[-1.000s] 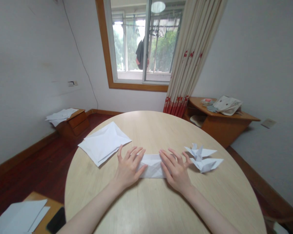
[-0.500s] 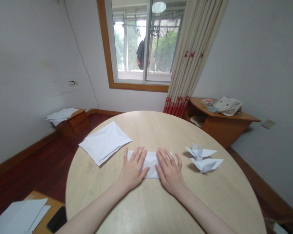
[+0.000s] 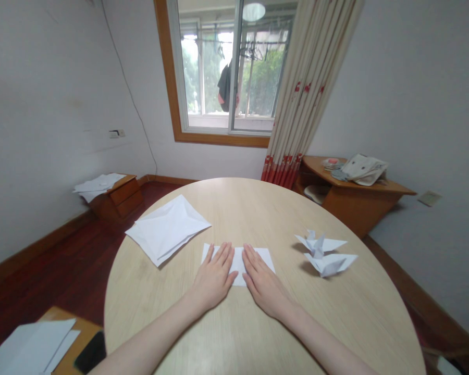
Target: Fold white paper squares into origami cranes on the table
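Note:
A folded sheet of white paper [image 3: 238,266] lies flat on the round table, wider than it is deep. My left hand [image 3: 216,276] rests on its left part, palm down, with the fingers stretched out. On the right part lies my right hand [image 3: 262,281], also flat, its fingers straight and close together. Both thumbs point inward, with a strip of paper showing between them. The paper's outer corners stick out beyond the hands, while its middle left and right are covered.
Creased square sheets [image 3: 170,229] lie at the table's left. Two folded paper cranes [image 3: 330,264] stand at the right. Beyond the round table's edge [image 3: 230,179] are a side desk [image 3: 359,203] with a cloth bag, and a low surface with paper [image 3: 31,344] and a dark object [image 3: 91,351].
My right hand has slid a little to the left, toward the paper's middle, and its fingers have drawn together. The left hand's fingers have also closed up slightly. The paper still lies beneath both.

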`<state>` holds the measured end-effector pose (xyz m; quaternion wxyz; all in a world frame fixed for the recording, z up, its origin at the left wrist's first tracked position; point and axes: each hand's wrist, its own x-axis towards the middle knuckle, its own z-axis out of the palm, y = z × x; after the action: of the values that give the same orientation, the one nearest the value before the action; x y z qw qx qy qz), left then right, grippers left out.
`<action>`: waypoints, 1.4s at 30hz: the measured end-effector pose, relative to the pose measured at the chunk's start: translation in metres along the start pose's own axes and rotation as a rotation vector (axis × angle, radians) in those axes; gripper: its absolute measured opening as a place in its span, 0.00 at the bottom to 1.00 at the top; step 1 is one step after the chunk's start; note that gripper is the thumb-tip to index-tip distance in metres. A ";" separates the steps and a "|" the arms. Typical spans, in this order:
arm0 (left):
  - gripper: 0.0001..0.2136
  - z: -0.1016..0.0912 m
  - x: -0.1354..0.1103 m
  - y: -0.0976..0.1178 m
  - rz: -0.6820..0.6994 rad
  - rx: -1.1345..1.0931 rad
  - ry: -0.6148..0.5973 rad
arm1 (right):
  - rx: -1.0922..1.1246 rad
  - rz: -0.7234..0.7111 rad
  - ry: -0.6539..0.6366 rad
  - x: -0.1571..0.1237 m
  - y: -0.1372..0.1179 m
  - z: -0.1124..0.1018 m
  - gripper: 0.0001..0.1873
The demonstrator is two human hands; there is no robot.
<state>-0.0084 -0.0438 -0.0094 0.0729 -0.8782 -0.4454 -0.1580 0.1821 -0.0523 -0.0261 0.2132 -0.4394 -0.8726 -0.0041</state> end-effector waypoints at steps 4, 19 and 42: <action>0.24 -0.001 -0.001 0.003 -0.011 -0.025 -0.122 | 0.045 0.040 -0.071 -0.001 0.002 0.003 0.28; 0.27 -0.004 -0.003 0.000 -0.001 -0.088 -0.328 | 0.019 0.077 -0.239 0.001 -0.004 -0.010 0.31; 0.27 -0.018 0.002 -0.019 -0.021 -0.169 -0.510 | 0.017 0.120 -0.368 0.006 0.000 -0.017 0.28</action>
<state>-0.0264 -0.0363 0.0078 -0.1168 -0.8880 -0.4437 0.0311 0.1858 -0.0510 -0.0083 0.0539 -0.4821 -0.8691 0.0965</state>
